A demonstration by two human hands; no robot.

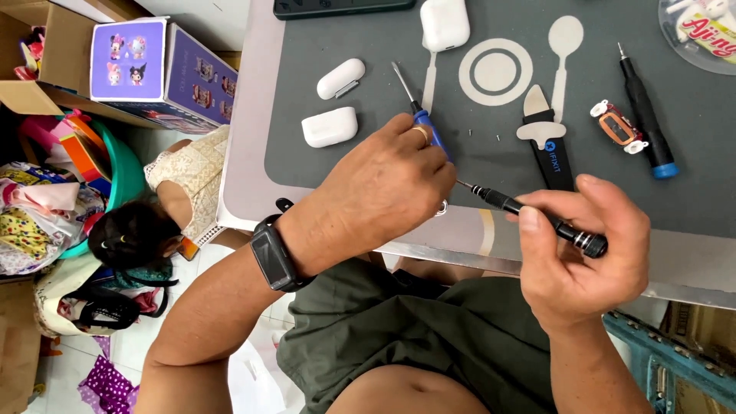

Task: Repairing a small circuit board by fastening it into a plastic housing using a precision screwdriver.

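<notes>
Hands work close over the lap at the bench [245, 153] edge: the right hand [583, 245] has its fingers pinched shut around a slim black precision screwdriver [537, 217], whose tip points left toward the left hand [376, 192]. That left hand, with a dark watch [272, 257] on the wrist and a ring on one finger, is curled closed over something small; what it holds is mostly hidden, only a bit of pale edge showing under the fingers. Just beyond its knuckles a blue-handled screwdriver [422, 115] lies on the grey mat [690, 138]. Farther out rest two white earbud cases [330, 126], a black pry tool [548, 142], a small orange-and-white part [617, 128] and another black driver with a blue cap [646, 115]. A third white case [445, 23] sits at the far edge. A second person crouches on the floor at left [153, 222]
</notes>
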